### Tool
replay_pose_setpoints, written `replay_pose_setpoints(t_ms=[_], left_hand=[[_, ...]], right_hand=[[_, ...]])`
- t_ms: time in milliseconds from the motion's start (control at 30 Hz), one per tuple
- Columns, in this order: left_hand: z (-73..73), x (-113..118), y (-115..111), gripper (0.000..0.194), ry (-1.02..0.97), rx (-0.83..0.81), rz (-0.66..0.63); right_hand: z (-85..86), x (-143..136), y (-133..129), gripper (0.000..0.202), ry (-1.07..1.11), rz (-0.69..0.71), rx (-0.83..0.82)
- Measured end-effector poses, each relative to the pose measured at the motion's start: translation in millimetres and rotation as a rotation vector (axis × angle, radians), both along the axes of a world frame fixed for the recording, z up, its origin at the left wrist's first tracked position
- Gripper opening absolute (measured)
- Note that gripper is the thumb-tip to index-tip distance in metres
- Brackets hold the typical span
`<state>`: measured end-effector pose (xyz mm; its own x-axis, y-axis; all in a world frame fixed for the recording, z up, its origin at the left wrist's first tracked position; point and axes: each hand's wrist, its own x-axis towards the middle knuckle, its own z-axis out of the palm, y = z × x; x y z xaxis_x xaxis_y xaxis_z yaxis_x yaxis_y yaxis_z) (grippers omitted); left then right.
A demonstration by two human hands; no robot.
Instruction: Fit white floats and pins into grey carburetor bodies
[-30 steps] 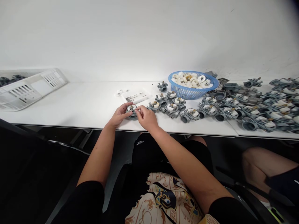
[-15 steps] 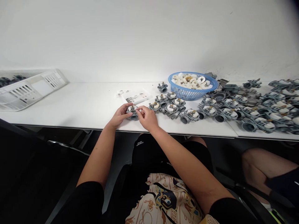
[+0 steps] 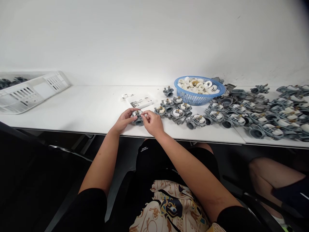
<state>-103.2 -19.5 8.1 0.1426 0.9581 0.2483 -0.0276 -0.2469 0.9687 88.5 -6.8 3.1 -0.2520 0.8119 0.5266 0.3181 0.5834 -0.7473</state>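
Note:
A grey metal carburetor body [image 3: 138, 122] with a white float in its top stands near the table's front edge. My left hand [image 3: 125, 120] is wrapped round its left side and steadies it. On the other side my right hand [image 3: 152, 122] has thumb and forefinger pinched together at the float's right edge; whatever small part they may hold is hidden. Just behind lies a shallow white tray [image 3: 150, 102] with several small metal pins in it. Small white parts [image 3: 126, 97] lie at the tray's left.
A blue basket [image 3: 200, 99] heaped with white floats stands at the back. Several carburetor bodies [image 3: 177, 113] with floats spread across the right side. A white plastic crate [image 3: 36, 93] holding dark parts sits far left. Another person's leg [image 3: 272, 174] shows at lower right.
Both hands stay at the carburetor body, nearly still. The view has shifted very slightly; nothing has plainly been taken up or let go.

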Motion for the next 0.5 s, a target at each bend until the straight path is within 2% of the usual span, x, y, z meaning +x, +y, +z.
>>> replay_pose_setpoints(t_ms=[500], left_hand=[[0.5, 1.8, -0.1, 0.051, -0.018, -0.029, 0.002]], right_hand=[[-2.3, -0.5, -0.5, 0.025, -0.103, 0.001, 0.039]])
